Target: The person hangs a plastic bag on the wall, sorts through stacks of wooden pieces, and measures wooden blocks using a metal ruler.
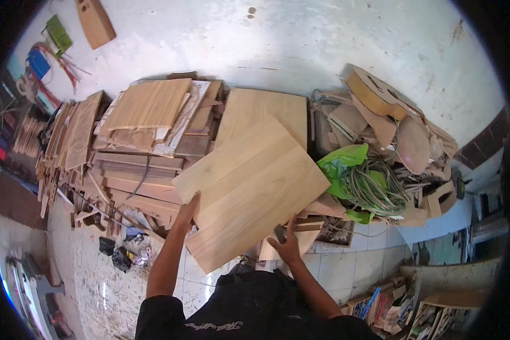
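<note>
A pale wooden board [255,190] with straight grain lies tilted across the middle of the head view, with a stepped corner at its left edge. My left hand [190,211] grips that left edge, thumb showing and the other fingers hidden by the board. At the board's lower right edge is my right hand [288,247], closed around a small dark block [280,233] whose exact kind I cannot make out. Another pale board [260,101] lies behind and under the first. Below the right hand rests a smaller light wood panel [306,242].
Stacked wood sheets [150,105] rise at the left. To the right sit a green plastic bag [343,164], a coiled hose or cable [379,190] and a guitar body [374,95] on wood scraps. Dark litter [120,259] lies on the tiled floor [337,272].
</note>
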{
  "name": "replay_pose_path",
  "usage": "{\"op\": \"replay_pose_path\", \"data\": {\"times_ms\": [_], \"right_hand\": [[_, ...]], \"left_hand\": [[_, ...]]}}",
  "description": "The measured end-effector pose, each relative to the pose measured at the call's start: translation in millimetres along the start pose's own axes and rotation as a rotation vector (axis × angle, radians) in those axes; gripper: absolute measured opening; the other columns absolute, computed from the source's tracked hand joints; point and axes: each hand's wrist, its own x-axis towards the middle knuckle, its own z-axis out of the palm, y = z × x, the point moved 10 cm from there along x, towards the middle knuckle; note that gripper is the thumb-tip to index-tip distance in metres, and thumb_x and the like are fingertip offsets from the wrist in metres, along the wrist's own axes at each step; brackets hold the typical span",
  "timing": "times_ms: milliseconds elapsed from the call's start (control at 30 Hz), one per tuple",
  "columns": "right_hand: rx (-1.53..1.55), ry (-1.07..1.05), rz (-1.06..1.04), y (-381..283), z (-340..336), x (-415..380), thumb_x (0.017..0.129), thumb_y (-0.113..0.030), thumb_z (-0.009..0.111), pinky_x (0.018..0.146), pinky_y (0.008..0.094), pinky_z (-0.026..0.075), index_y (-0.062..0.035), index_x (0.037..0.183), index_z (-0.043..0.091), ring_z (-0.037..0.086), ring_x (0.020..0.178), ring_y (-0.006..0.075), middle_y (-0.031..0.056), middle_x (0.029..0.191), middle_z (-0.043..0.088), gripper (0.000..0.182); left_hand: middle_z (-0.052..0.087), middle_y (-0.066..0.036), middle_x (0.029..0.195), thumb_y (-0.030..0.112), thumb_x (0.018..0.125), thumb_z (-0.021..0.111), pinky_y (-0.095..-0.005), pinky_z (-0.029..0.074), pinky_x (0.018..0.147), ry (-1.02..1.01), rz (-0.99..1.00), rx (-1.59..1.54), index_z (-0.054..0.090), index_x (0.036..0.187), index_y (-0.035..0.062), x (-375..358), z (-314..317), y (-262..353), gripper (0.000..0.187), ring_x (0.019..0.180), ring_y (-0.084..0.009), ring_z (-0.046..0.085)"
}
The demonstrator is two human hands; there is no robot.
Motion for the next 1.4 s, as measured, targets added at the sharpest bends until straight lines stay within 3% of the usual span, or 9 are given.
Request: {"op": "replay_pose_path", "data": {"times_ms": [267, 367, 467, 533, 667, 967, 1133, 1300, 1400], "right_hand": [[-0.095, 0.112, 0.116, -24, -59, -8, 0.075, -0.040, 0.082, 0.078, 0.0357, 0.053, 0.0017, 0.128, 0.053, 0.065, 0.081, 0.0241, 0.0158, 0.093, 0.066, 0.073], [-0.130, 0.064, 0.160, -20, -53, 1, 0.074, -0.039, 0.082, 0.078, 0.0364, 0.053, 0.0008, 0.130, 0.048, 0.066, 0.084, 0.0241, 0.0187, 0.095, 0.067, 0.076], [-0.193, 0.001, 0.151, -75, -40, 9, 0.072, -0.041, 0.083, 0.082, 0.0395, 0.053, 0.0010, 0.141, 0.036, 0.068, 0.091, 0.0302, 0.0243, 0.102, 0.066, 0.093], [-0.312, -0.027, 0.013, -87, -16, 18, 0.071, -0.042, 0.083, 0.084, 0.0412, 0.052, 0.0017, 0.144, 0.029, 0.067, 0.095, 0.0342, 0.0274, 0.107, 0.065, 0.100], [-0.431, -0.290, 0.141, -121, 40, 16, 0.069, -0.047, 0.083, 0.089, 0.0441, 0.050, 0.0043, 0.149, 0.017, 0.064, 0.104, 0.0428, 0.0332, 0.114, 0.061, 0.116], [-0.347, -0.167, 0.068, -55, -15, -40, 0.083, -0.042, 0.073, 0.077, 0.0413, 0.054, -0.0050, 0.123, 0.056, 0.070, 0.089, 0.0337, 0.0233, 0.098, 0.068, 0.057], [-0.387, 0.049, 0.191, -35, -26, -45, 0.085, -0.041, 0.070, 0.067, 0.0439, 0.052, -0.0050, 0.116, 0.056, 0.068, 0.076, 0.0341, 0.0189, 0.083, 0.067, 0.050], [-0.411, 0.033, 0.183, -30, -8, -12, 0.084, -0.043, 0.070, 0.065, 0.0442, 0.052, -0.0064, 0.111, 0.053, 0.067, 0.077, 0.0357, 0.0182, 0.083, 0.067, 0.049], [-0.353, 0.073, 0.287, -27, -12, -14, 0.084, -0.043, 0.070, 0.068, 0.0450, 0.052, -0.0058, 0.110, 0.053, 0.067, 0.077, 0.0360, 0.0179, 0.084, 0.067, 0.049]], "left_hand": [[0.062, -0.013, 0.120, 0.050, 0.080, 0.075, -0.0349, 0.052, 0.086, 0.111, 0.102, -0.036, 0.049, 0.132, -0.0024, 8, -7, 4, 0.078, 0.106, -0.0243, 0.063], [0.062, -0.015, 0.120, 0.044, 0.081, 0.076, -0.0356, 0.051, 0.087, 0.115, 0.154, -0.090, 0.049, 0.131, -0.0046, 19, -10, -3, 0.075, 0.105, -0.0252, 0.063], [0.063, -0.016, 0.116, 0.036, 0.085, 0.074, -0.0360, 0.051, 0.086, 0.633, 0.296, 0.293, 0.049, 0.130, -0.0039, -23, -31, 16, 0.065, 0.102, -0.0252, 0.063], [0.065, -0.017, 0.104, 0.032, 0.088, 0.070, -0.0379, 0.051, 0.083, 0.680, 0.922, 0.638, 0.052, 0.123, -0.0085, -121, 37, 86, 0.056, 0.092, -0.0256, 0.062], [0.066, -0.007, 0.091, 0.018, 0.093, 0.063, -0.0268, 0.048, 0.057, -0.241, 0.453, 0.187, 0.060, 0.112, -0.0028, -129, 149, 33, 0.028, 0.073, -0.0135, 0.061], [0.066, -0.008, 0.067, 0.020, 0.083, 0.075, -0.0284, 0.046, 0.050, 0.180, 0.637, 0.364, 0.070, 0.090, -0.0007, -1, 68, 134, 0.023, 0.055, -0.0128, 0.059], [0.068, -0.013, 0.072, 0.019, 0.081, 0.075, -0.0364, 0.050, 0.060, 0.029, 0.928, 0.619, 0.070, 0.090, -0.0008, 78, 109, 161, 0.022, 0.067, -0.0233, 0.067], [0.068, -0.017, 0.082, 0.021, 0.080, 0.074, -0.0412, 0.051, 0.075, 0.457, 1.205, 1.138, 0.071, 0.094, 0.0016, 68, 114, 183, 0.024, 0.080, -0.0304, 0.067], [0.068, -0.017, 0.085, 0.022, 0.080, 0.074, -0.0399, 0.051, 0.074, 0.318, 0.998, 0.853, 0.072, 0.094, 0.0022, 84, 100, 176, 0.024, 0.079, -0.0309, 0.067]]}}
